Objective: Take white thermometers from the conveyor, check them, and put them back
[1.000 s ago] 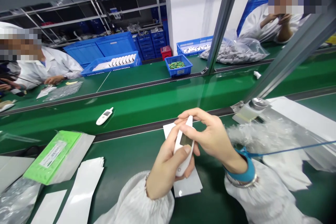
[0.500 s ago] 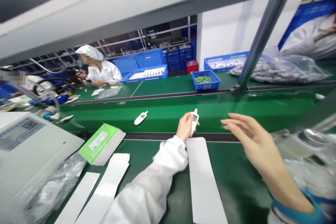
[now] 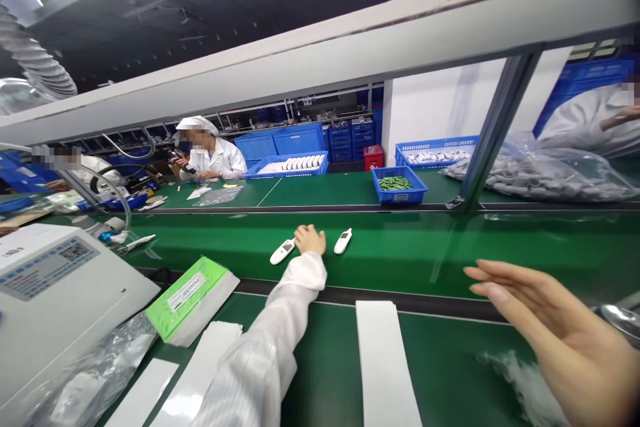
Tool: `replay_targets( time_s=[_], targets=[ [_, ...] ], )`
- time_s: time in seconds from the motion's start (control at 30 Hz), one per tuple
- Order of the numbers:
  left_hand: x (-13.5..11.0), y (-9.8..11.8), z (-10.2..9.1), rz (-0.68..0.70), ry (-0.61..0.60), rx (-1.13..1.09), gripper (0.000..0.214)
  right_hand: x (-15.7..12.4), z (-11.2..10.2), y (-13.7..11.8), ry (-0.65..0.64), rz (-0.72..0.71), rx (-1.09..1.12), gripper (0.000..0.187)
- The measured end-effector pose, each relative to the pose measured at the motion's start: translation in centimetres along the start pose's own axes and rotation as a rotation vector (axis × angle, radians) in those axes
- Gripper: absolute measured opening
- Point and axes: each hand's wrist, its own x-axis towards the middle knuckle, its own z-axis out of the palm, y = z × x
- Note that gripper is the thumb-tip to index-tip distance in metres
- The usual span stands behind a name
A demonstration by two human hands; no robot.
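On the green belt (image 3: 400, 247), two white thermometers (image 3: 343, 241) lie with the flat, empty left hand (image 3: 310, 239) between them. The open right hand (image 3: 545, 327) holds nothing.

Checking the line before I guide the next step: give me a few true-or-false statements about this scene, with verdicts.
The left hand is between two white thermometers. True.
The right hand grips a thermometer. False: it is open and empty.
The blue basket holds green parts. True.
The green-and-white packet sits on the grey machine. False: it lies on the bench beside the machine.
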Motion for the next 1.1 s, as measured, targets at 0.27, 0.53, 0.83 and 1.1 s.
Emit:
replay_targets(
  time_s=[0.27, 0.53, 0.83, 1.1],
  targets=[
    [1.0, -5.3, -6.5, -0.137, -0.195, -0.194, 0.035, -0.5, 1.6, -2.2, -0.116, 0.043, -0.088, 0.044],
    [-11.9, 1.4, -5.4, 0.246, -0.636, -0.891, 0.05, -1.3, 3.8, -2.6, -0.182, 0.063, 0.002, 0.031],
    [-23.0, 5.1, -6.6, 0.378, -0.969, -1.232, 0.083, -1.9, 4.9, -3.8, -0.073, 0.105, 0.341, 0.013],
    [-23.6, 4.2, -6.4, 0.405, -0.808, -1.131, 0.076, -2.2, 4.7, -4.3, 0.091, -0.202, 0.145, 0.014]
  ],
)
